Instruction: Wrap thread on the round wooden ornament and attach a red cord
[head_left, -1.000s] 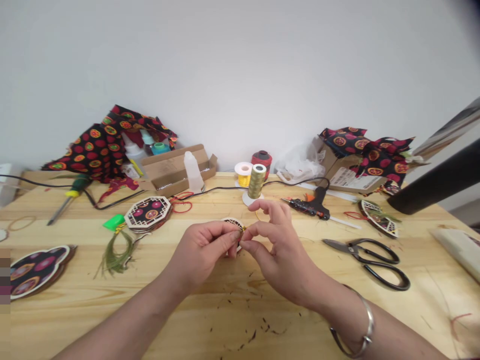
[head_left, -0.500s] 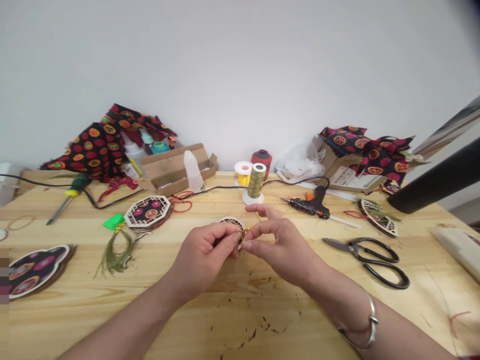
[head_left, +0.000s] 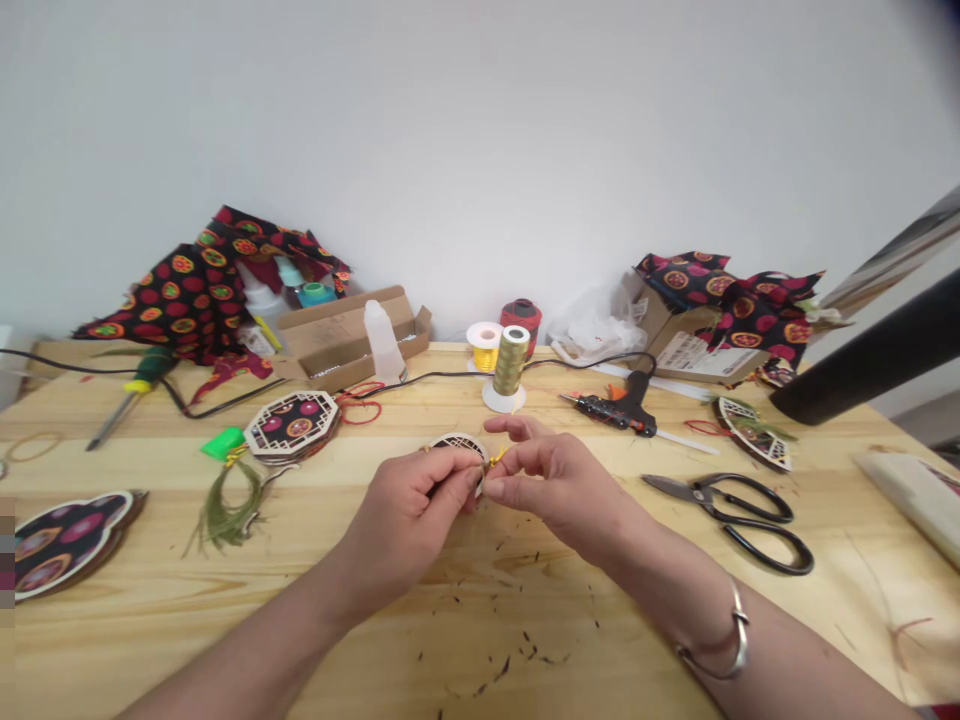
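Near the middle of the table, my left hand (head_left: pixel 416 510) is closed around the edge of a small round ornament (head_left: pixel 459 441) with a pale lattice rim and a dark face. Most of the ornament is hidden by my fingers. At its right edge, my right hand (head_left: pixel 562 490) pinches with thumb and forefinger beside a short bit of yellow cord (head_left: pixel 496 457); exactly what lies between those fingertips is too small to make out. The fingers behind the pinch are loosely raised. Just beyond stands a spool of gold-green thread (head_left: pixel 511 362).
Black-handled scissors (head_left: pixel 739 510) and a hot glue gun (head_left: pixel 622 408) lie to the right. Leftward are an octagonal ornament (head_left: pixel 292 425), a green tassel (head_left: pixel 231 500), a screwdriver (head_left: pixel 124 410) and a lobed ornament (head_left: pixel 67 540). Behind are a cardboard box (head_left: pixel 322 345) and a plastic bottle (head_left: pixel 383 345).
Both hands keep nearly the same hold on the ornament. The raised fingers of my right hand have dipped slightly. The whole view has shifted a little.
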